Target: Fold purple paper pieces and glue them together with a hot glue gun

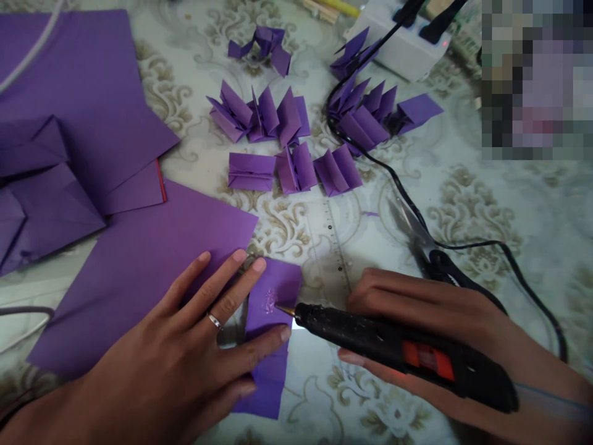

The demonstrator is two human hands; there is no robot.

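My left hand (199,334) lies with fingers spread, pressing on a narrow strip of purple paper (273,364); a silver ring sits on one finger. My right hand (430,309) is closed around a black glue gun (370,340) with a red part on its side. Its brass-coloured tip touches or hovers just above the strip, beside a shiny patch of glue (270,301). Part of the strip is hidden under my left fingers. A clear ruler (336,247) lies beyond the strip, partly behind my right hand.
Large purple sheets (92,74) and a folded purple paper piece (50,191) lie left. Small folded purple papers (250,171) stand at the back. Scissors (421,235) lie right beside a black cable (384,164). A white power strip (398,43) stands at the back right.
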